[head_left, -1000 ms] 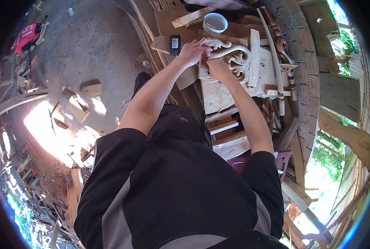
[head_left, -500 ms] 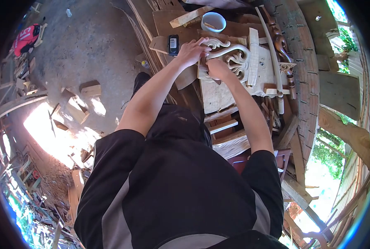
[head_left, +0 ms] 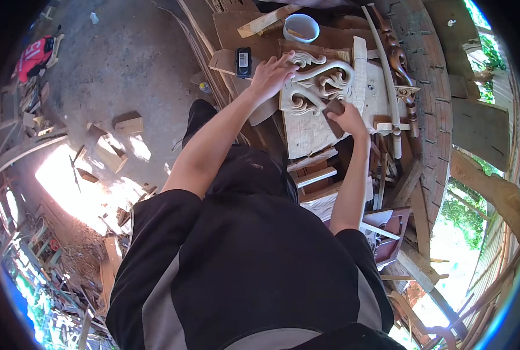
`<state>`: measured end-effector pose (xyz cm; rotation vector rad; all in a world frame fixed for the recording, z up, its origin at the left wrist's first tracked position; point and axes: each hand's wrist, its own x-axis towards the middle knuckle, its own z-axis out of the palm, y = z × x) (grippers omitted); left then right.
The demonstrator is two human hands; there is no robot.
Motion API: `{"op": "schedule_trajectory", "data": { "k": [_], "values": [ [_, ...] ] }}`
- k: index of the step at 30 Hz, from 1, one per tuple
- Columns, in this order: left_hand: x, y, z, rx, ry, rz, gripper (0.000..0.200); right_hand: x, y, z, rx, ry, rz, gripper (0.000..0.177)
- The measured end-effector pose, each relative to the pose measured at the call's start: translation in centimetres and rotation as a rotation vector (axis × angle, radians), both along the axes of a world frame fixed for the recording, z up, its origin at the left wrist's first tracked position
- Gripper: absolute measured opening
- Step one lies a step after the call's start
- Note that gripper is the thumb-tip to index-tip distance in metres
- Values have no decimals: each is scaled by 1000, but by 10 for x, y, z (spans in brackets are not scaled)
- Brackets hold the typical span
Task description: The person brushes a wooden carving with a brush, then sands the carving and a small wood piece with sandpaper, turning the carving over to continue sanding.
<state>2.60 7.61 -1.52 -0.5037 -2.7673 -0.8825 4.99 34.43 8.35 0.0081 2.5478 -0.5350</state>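
Note:
A pale carved wooden scroll piece point(head_left: 317, 74) lies on a light wooden board point(head_left: 306, 137). At its upper left edge rests my left hand point(head_left: 271, 77), fingers stretched out over the scroll there. My right hand point(head_left: 350, 121) pinches a brown folded piece of sandpaper point(head_left: 334, 109) at the lower right of the carving. Beside the left wrist sits a small black box with a barcode label point(head_left: 243, 62). A plain wooden strip point(head_left: 359, 76) stands along the carving's right side.
A white bowl point(head_left: 301, 28) with something wooden in it stands beyond the carving. Turned, varnished wood point(head_left: 395, 55) and a long pale rod point(head_left: 388, 76) lie at the right. Wood offcuts point(head_left: 129, 123) are scattered on the concrete floor point(head_left: 137, 58).
My right hand has moved right and toward me, off the middle of the carving, with the sandpaper now showing. The lower left scrolls are uncovered. My left hand stays at the carving's edge.

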Motion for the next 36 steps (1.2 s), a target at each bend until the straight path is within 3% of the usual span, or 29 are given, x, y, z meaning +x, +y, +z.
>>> {"op": "schedule_trajectory", "data": {
  "k": [2,4,5,11,13,19,22,24,28,31,36],
  "values": [
    [13,6,0,10,14,42,24,23,7,-12,-47,2,-28,39],
    [35,10,-2,-43,164,4,20,44,4,-16,-164,38,-224,36],
    [48,18,-4,11,131,-50,25,54,17,-43,-282,65,-302,36],
    [90,41,-15,-184,95,-60,45,90,1,-52,-369,128,-571,40],
    [91,43,-15,-232,90,-31,46,96,-2,-56,-368,123,-593,41],
    [86,31,-14,-46,23,-75,44,90,-8,-56,-338,231,-587,38],
    [89,30,-11,-71,156,-141,42,86,-8,-54,-312,280,-623,41],
    [93,31,-5,55,92,-2,41,84,-7,-58,-372,368,-670,39],
    [85,30,-6,-5,111,14,38,83,-10,-62,-369,417,-711,39],
    [80,30,-9,-108,131,-55,33,82,-16,-57,-338,415,-711,40],
    [72,22,-8,58,135,-118,21,77,-11,-71,-343,490,-776,42]
  ]
}}
